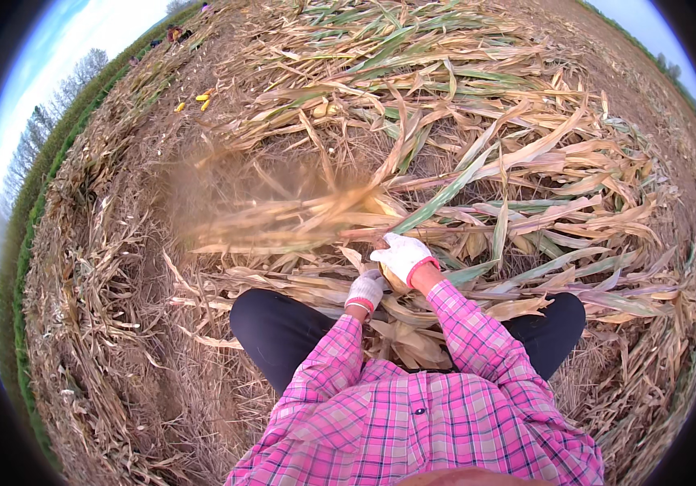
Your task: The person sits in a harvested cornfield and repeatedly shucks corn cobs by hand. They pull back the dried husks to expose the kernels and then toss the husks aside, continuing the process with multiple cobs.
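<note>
My right hand (407, 256), in a white knit glove with a pink cuff, is closed over a pale husk-covered ear of corn (395, 280) between my knees. Lower and to the left, my left hand (365, 288) wears a similar glove. Its fingers curl close against the ear's side; their tips and whatever they may grip are hidden. A small dark patch shows beside those fingertips, too small to identify. Dry corn stalks and leaves (542, 237) lie under and beyond both hands. Beneath my forearms are loose pale husks (412, 343).
Several bare yellow corn ears (203, 98) lie on the soil at the upper left. A thick layer of cut stalks (433, 54) stretches ahead. My bent knees (275, 328) flank the work. Far off at upper left, people (175, 33) are near the field's edge. Part of the left-centre view is blurred.
</note>
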Demonstrator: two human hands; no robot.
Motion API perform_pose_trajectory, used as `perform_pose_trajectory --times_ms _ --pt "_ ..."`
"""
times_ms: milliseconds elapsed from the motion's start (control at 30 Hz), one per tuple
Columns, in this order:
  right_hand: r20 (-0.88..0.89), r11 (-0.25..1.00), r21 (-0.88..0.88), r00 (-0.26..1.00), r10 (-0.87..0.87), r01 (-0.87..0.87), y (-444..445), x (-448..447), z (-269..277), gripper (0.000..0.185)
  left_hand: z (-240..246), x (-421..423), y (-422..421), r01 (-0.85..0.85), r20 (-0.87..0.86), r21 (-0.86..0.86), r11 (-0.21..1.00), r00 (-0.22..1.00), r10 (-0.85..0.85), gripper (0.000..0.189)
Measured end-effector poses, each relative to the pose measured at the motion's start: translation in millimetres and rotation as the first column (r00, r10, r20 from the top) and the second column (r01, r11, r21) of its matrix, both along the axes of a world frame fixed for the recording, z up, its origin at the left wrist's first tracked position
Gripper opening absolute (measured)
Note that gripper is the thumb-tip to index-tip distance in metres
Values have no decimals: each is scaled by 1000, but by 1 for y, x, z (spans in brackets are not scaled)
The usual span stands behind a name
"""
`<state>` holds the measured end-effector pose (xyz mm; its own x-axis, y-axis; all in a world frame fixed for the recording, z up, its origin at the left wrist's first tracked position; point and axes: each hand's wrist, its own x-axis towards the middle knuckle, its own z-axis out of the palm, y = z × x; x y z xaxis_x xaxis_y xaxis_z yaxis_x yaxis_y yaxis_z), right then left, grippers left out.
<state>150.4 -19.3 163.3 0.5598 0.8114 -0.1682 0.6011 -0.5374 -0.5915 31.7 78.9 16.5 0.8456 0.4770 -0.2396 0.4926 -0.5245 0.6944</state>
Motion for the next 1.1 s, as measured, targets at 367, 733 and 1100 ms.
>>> perform_pose_trajectory --times_ms 367,733,1100 --pt "183 962 154 963 198 -227 -29 7 -78 30 59 1 -18 -257 290 -120 959 915 281 40" --pt "-152 968 249 986 69 -30 -34 6 -98 39 48 8 -32 -314 216 33 949 929 300 35" --pt "-283 976 215 958 51 12 -47 7 -102 57 28 11 -25 -170 235 279 945 966 105 26"
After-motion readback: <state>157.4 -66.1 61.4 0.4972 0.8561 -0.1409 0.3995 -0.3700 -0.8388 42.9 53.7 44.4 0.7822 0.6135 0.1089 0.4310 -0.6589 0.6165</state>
